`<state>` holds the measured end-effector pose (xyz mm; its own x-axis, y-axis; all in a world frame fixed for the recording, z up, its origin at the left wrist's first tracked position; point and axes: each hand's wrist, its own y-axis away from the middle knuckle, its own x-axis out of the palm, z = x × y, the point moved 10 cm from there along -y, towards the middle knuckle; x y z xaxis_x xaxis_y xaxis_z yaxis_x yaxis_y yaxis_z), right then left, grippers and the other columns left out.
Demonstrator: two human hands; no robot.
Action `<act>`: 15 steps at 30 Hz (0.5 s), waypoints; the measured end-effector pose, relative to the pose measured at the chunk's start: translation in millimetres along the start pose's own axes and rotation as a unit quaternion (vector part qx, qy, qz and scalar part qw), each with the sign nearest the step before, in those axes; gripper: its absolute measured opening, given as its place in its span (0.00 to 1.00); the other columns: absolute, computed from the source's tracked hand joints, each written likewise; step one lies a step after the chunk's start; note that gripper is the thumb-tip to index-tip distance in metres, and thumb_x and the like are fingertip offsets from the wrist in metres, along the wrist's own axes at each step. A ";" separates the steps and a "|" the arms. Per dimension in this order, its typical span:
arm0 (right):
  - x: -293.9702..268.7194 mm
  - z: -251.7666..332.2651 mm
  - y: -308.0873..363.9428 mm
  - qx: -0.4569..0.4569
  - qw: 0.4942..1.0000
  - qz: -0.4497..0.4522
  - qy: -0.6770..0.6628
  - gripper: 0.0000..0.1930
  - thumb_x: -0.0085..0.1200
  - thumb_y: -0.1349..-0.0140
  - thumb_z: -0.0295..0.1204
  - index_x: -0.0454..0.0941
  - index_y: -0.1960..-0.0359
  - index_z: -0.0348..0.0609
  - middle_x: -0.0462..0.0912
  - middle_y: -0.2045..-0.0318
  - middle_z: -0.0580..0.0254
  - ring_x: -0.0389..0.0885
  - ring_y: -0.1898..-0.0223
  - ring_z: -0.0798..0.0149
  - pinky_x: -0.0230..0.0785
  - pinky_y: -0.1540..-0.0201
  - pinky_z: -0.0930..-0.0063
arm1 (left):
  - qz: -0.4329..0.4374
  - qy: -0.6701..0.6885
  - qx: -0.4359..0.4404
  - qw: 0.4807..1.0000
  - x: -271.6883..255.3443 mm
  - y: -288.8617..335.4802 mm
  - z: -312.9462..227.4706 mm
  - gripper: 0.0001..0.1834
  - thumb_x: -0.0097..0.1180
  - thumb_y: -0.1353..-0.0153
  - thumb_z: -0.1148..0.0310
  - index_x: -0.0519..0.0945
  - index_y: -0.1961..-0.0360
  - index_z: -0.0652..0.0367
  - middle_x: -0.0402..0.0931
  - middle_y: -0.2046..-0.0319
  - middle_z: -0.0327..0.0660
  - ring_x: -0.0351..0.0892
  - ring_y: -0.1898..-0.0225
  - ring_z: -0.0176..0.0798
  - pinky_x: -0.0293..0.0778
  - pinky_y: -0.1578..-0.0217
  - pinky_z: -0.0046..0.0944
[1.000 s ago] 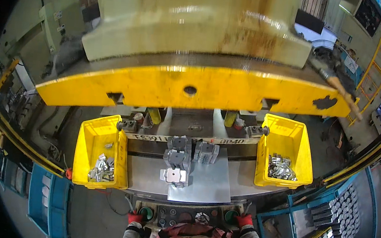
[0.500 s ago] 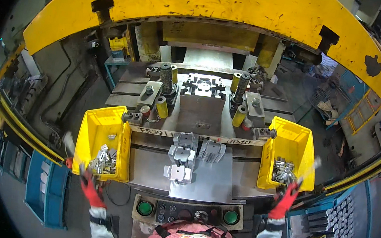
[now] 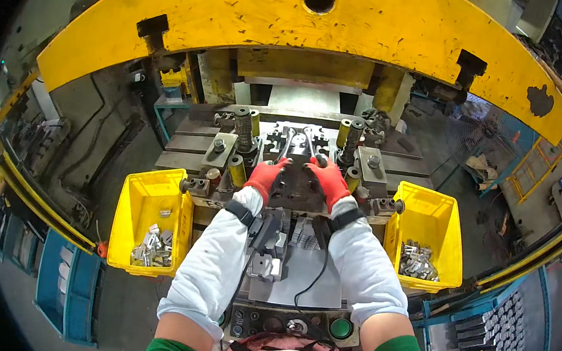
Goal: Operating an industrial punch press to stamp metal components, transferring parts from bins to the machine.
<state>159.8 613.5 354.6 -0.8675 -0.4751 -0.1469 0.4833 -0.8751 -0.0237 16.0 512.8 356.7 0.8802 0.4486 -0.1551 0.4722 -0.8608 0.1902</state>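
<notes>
My left hand (image 3: 267, 176), in a red glove, is closed on a slim shiny metal hand tool (image 3: 287, 143), probably tongs. My right hand (image 3: 327, 182), gloved alike, grips a matching metal tool (image 3: 309, 141). Both tools point away from me, and their far ends reach over the bright lower die (image 3: 326, 134) at the middle of the press. Whether the tips touch a part there is too small to tell. Nearer than my hands, stacks of shaped metal parts (image 3: 263, 266) sit on a smooth metal plate (image 3: 311, 281), partly hidden by my left forearm.
Yellow bins (image 3: 127, 207) (image 3: 453, 245) with small metal pieces flank the press bed. Dark guide posts (image 3: 243, 127) (image 3: 351, 142) stand beside the die. The yellow press ram (image 3: 379, 21) spans overhead. A control panel with a green button (image 3: 341, 328) lies close to me.
Both hands have moved from beside the two bins inward and forward to the die, carrying the metal tools. The view has shifted slightly.
</notes>
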 end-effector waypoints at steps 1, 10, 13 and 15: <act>-12.8 20.5 15.0 -0.054 0.998 -0.034 -0.001 0.24 0.56 0.53 0.33 0.64 0.54 0.36 0.76 0.67 0.61 0.73 0.66 0.69 0.63 0.63 0.77 | -0.005 0.081 0.006 0.997 5.2 20.7 -14.1 0.18 0.57 0.52 0.57 0.75 0.63 0.57 0.73 0.76 0.33 0.71 0.79 0.28 0.66 0.76 0.28; -173.4 -16.3 254.0 -0.051 0.958 -0.283 -0.019 0.24 0.49 0.47 0.26 0.58 0.48 0.36 0.71 0.58 0.56 0.69 0.58 0.67 0.60 0.56 0.75 | -0.138 0.199 0.110 0.964 -131.3 201.8 22.3 0.21 0.49 0.49 0.74 0.66 0.51 0.53 0.69 0.72 0.30 0.68 0.77 0.26 0.68 0.82 0.28; -233.9 -78.3 328.9 0.031 0.916 -0.377 0.132 0.21 0.48 0.46 0.28 0.62 0.50 0.33 0.72 0.58 0.53 0.69 0.58 0.65 0.60 0.56 0.76 | -0.297 0.170 0.020 0.940 -199.0 264.1 100.1 0.17 0.49 0.48 0.66 0.69 0.55 0.56 0.66 0.82 0.36 0.64 0.88 0.28 0.64 0.90 0.28; -232.9 -76.5 353.0 0.057 0.909 -0.368 0.187 0.20 0.47 0.46 0.28 0.63 0.52 0.33 0.72 0.59 0.51 0.69 0.60 0.66 0.60 0.57 0.77 | -0.351 0.032 -0.015 0.936 -232.8 300.9 142.5 0.18 0.46 0.46 0.56 0.70 0.60 0.58 0.64 0.87 0.38 0.59 0.94 0.29 0.62 0.93 0.29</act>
<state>541.5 422.3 304.7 -0.8398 0.2892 -0.4594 -0.2458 -0.9571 -0.1533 -53.7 115.2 311.9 0.3541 0.9148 -0.1943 0.9351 -0.3429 0.0896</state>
